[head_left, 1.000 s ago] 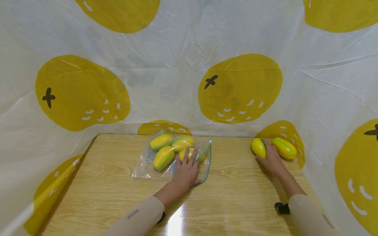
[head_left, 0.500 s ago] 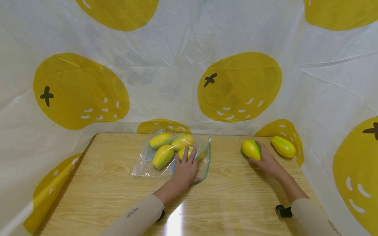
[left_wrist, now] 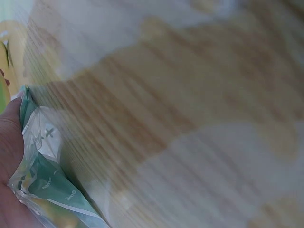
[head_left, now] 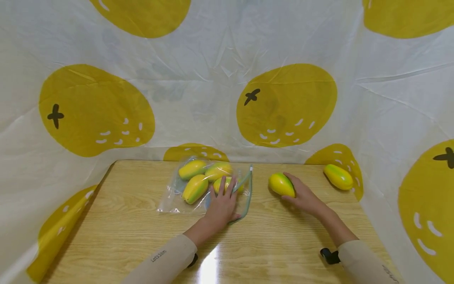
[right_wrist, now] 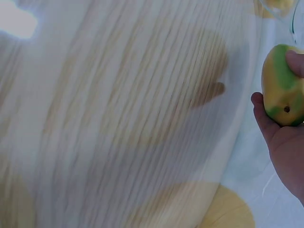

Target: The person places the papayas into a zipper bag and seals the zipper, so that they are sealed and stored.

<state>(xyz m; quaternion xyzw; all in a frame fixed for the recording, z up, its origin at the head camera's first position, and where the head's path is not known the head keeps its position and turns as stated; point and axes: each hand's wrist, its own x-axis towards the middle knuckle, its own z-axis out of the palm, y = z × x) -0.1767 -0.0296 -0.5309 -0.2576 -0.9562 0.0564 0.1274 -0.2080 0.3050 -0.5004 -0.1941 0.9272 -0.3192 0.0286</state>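
Note:
On the table, a clear zip bag [head_left: 170, 203] with a green-edged mouth lies holding several yellow-green papayas [head_left: 196, 189]. My left hand [head_left: 220, 209] rests over the bag's mouth end with its fingers spread and straight. In the left wrist view its thumb [left_wrist: 10, 123] touches the green edge, where the film bunches up. My right hand [head_left: 301, 197] grips another papaya [head_left: 281, 184] to the right of the mouth, apart from the bag. The right wrist view shows thumb and fingers round this papaya [right_wrist: 280, 90]. A further papaya [head_left: 338, 177] lies at the far right corner.
The wooden table [head_left: 283, 244] ends at a white curtain [head_left: 198, 110] printed with big yellow fruit, which closes in the back and both sides. A black strap piece [head_left: 330, 256] sticks out by the right sleeve.
My right hand has carried the papaya leftward from beside the corner one, toward the bag's mouth. My left hand and the bag have stayed in place.

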